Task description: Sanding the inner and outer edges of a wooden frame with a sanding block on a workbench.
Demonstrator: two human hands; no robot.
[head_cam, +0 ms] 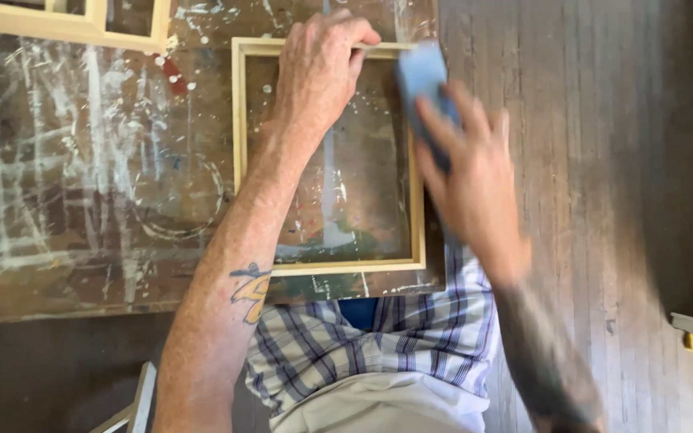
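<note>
Frame: pale wooden frame [330, 265], square and open in the middle, lying flat on the desk [82, 200] straight ahead of the person; its right rail runs near to far along the desk's right edge.
Left hand: left hand [318, 68] pressed down on the frame's far rail, fingers curled over the wood and clenched on it, forearm crossing the frame's opening.
Right hand: right hand [471, 180] blurred with motion, grasping a blue sanding block [423, 76] at the frame's far right corner.
Key relation: block lies at the far end of the right rail, just right of the left hand; that rail's long axis leads back toward the person.
Nearer hand: right hand is on the rail side; left hand holds the far side.
Inside the frame: nothing but paint-smeared desk surface.
Around: second pale frame [74, 20] at far left; wooden floor [587, 160] on the right.
</note>
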